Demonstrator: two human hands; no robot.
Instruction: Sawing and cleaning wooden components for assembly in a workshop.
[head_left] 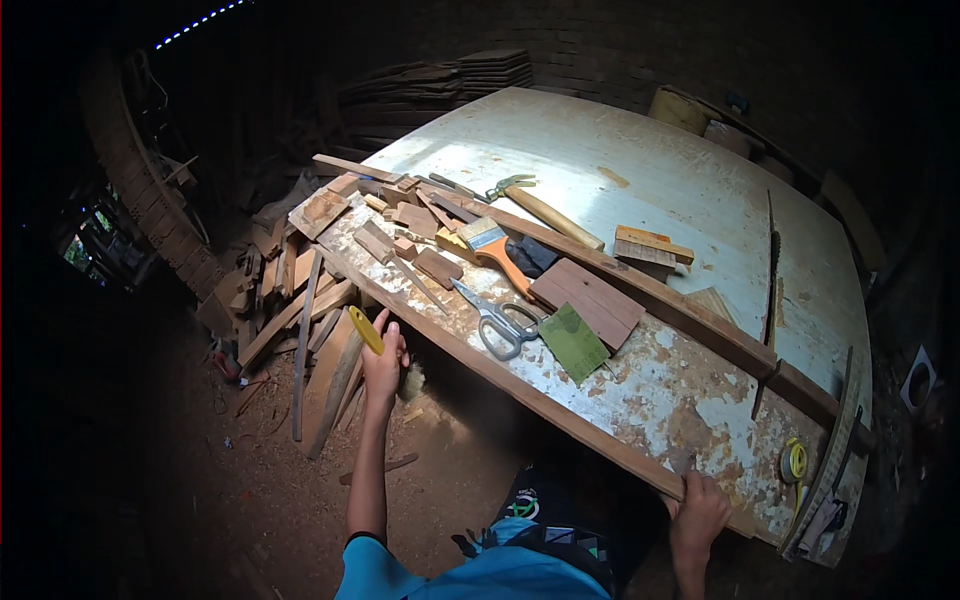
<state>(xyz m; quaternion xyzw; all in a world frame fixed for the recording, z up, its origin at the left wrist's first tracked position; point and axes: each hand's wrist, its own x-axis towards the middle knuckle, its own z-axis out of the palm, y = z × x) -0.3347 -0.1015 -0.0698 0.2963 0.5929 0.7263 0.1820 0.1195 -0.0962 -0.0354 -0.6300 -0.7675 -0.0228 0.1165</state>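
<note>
My left hand (384,365) is closed around a yellow-handled brush (366,330), off the near edge of the worktable (690,390). Its handle points up past the thumb, and a pale tuft like bristles shows below the fingers. At the table's near right edge, my right hand (700,512) is closed, its fingers bent at the wooden rim. A small greyish flat patch lies by its fingertips; whether the hand holds it is unclear. Between the hands lie grey-handled scissors (505,325), green sandpaper (574,343), a reddish-brown board (590,302) and an orange-handled paintbrush (500,258).
A claw hammer (550,214) and a wood block with an orange strip (653,246) lie beyond the long wooden rail (670,298). Wood offcuts (415,220) crowd the far left corner. A yellow tape measure (793,461) sits at right. Scrap wood (300,310) is heaped on the floor.
</note>
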